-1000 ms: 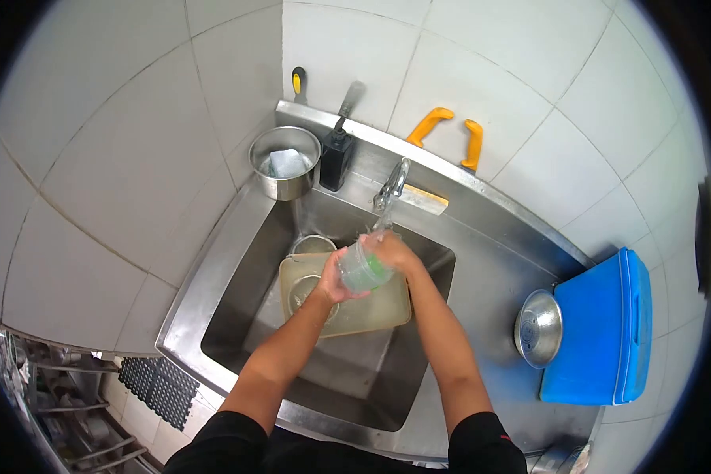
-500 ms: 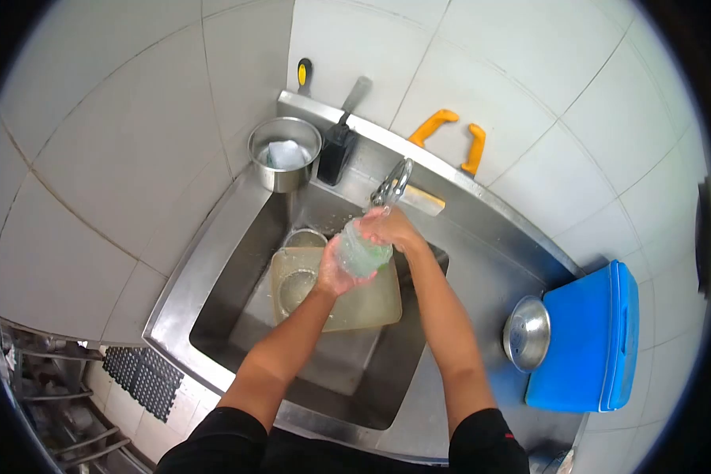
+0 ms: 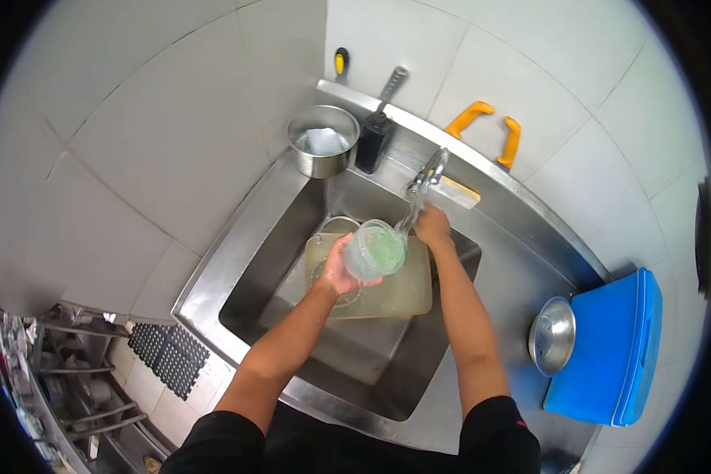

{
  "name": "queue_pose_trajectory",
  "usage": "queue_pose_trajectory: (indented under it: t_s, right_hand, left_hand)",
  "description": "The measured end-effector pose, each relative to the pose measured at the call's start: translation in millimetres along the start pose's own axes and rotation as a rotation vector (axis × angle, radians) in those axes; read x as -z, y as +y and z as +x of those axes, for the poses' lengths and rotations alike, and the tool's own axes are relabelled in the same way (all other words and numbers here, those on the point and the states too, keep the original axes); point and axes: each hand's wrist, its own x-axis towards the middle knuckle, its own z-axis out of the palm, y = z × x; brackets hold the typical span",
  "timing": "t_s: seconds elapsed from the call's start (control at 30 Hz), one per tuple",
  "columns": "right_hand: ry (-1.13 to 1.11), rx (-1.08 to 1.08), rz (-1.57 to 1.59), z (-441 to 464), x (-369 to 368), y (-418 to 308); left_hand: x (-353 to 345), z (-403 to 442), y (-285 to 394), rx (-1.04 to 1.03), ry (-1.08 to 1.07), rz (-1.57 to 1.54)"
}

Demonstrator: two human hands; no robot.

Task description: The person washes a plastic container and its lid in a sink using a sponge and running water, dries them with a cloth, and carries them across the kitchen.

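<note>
My left hand [image 3: 339,272] is holding a clear plastic container [image 3: 362,257] over the sink [image 3: 347,359], and its fingers are curling around the side and base, gripping it. The container is tilting, its round mouth facing up and to the right, and something green is showing inside. My right hand [image 3: 433,227] is hanging just beyond the running water [image 3: 411,215], close under the faucet [image 3: 427,175]; its fingers are turning away from view, so I cannot tell whether they are spreading or pinching anything. The water is falling between my two hands, reaching the container's right edge.

Beneath the container, a pale tray [image 3: 399,296] is lying in the sink, and a round metal vessel [image 3: 341,225] is showing behind it, partly covered. At the far left corner, a steel pot [image 3: 321,166] is standing with a whitish cloth [image 3: 326,142] inside, and a black bottle [image 3: 373,146] is standing just beside it. Two orange handles [image 3: 512,141] are sticking up along the back ledge, above a yellow-edged block [image 3: 459,192]. To my right, a metal bowl [image 3: 551,336] is leaning against a blue cooler [image 3: 604,347] on the steel surface [image 3: 513,265].
</note>
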Motion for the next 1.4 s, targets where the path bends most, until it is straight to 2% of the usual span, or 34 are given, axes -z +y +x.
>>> queue_pose_trajectory:
  t_s: [0.07,0.1,0.17,0.2,0.23,0.27,0.3,0.33,0.37,0.4,0.43,0.5,0.57,0.63,0.7,0.73,0.77,0.8,0.83,0.87,0.9,0.93,0.97,1.0,1.03,1.07,1.13,1.17,1.2,1.27,1.33,1.4]
  right_hand:
    - [0.108,0.06,0.38,-19,-18,23]
    - [0.216,0.075,0.521,-24,-42,34]
    - [0.132,0.012,0.584,-29,-109,72]
    - [-0.062,-0.054,0.494,-37,-141,84]
    - [-0.382,-0.3,0.942,-69,-143,62]
    - [-0.733,-0.363,1.361,-73,-183,69]
    - [-0.875,-0.357,1.487,-89,-184,48]
    - [-1.026,-0.361,1.594,-107,-184,28]
    - [-1.114,-0.316,1.605,-116,-185,8]
    - [-1.141,-0.237,1.569,-124,-182,-9]
    - [-1.125,-0.155,1.515,-129,-179,-23]
    - [-1.002,0.031,1.38,-135,-171,-40]
    - [-0.71,0.275,1.139,-138,-159,-40]
    - [-0.26,0.528,0.7,-139,-149,-28]
    - [0.146,0.506,0.198,-115,-168,12]
    - [-0.203,0.232,0.993,-81,-190,55]
    - [-0.595,-0.126,1.736,-54,-204,74]
    - [-0.29,0.055,1.16,-69,-186,58]
    - [0.015,0.217,0.581,-78,-177,51]
    - [0.003,0.237,0.629,-59,-181,60]
    - [-0.01,0.257,0.677,-34,-191,76]
    - [0.01,0.322,0.534,-74,-156,44]
    - [0.039,0.386,0.388,-150,-88,-25]
    - [0.076,0.446,0.247,-227,-19,-94]
    - [0.121,0.585,0.443,-258,-3,-128]
    - [0.109,0.619,0.436,-274,1,-158]
    - [0.111,0.651,0.66,-299,1,-207]
    - [0.062,0.745,0.866,-298,-15,-222]
    - [0.043,0.775,0.861,-315,-21,-247]
    - [-0.274,0.701,0.954,-367,-31,-310]
    - [-0.557,0.776,0.939,-412,-59,-369]
    - [-1.025,0.838,0.87,-429,-121,-413]
  left_hand:
    - [7,-17,2,-0.029,0.068,0.048]
    - [12,-22,5,-0.052,0.117,0.189]
    - [29,-24,4,-0.113,0.213,0.396]
    - [46,-17,1,-0.235,0.318,0.745]
    - [57,-15,3,-0.349,0.446,1.093]
    - [9,-49,11,-0.282,0.404,1.286]
    - [13,-52,0,-0.477,0.514,1.733]
    - [-1,-69,0,-0.621,0.322,1.642]
    - [3,-67,-11,-0.529,0.447,1.842]
    - [-22,-92,-5,-0.757,0.224,1.82]
    - [0,-81,-12,-0.929,0.188,1.972]
    - [-41,-119,-5,-0.73,0.187,2.383]
    - [-63,-156,-3,-0.817,0.188,2.397]
    - [-67,-180,-1,-0.867,0.286,2.325]
    - [-68,-207,2,-0.89,0.343,2.118]
    - [-64,-217,2,-0.916,0.376,2.111]
    - [-58,-224,-2,-1.026,0.374,1.881]
    - [-54,-235,0,-1.126,0.362,1.648]
    - [-56,-254,2,-1.061,0.323,1.515]
    - [-58,-278,3,-1.087,0.344,1.508]
    - [-59,-304,4,-1.047,0.315,1.376]
    - [-56,-330,3,-1.005,0.285,1.245]
    - [-42,-352,3,-0.941,0.294,1.216]
    - [-30,-379,3,-0.963,0.316,1.206]
    - [-18,-410,3,-0.963,0.245,1.107]
    - [-6,-442,1,-0.965,0.174,1.006]
    - [27,-509,-13,-1.005,0.059,0.776]
    - [46,-540,-23,-1.031,0.055,0.695]
    - [66,-572,-35,-1.057,0.05,0.617]
    - [106,-638,-65,-1.118,0.179,0.557]
    - [158,-695,-104,-1.146,0.456,0.609]
    - [202,-743,-154,-1.121,0.755,0.6]
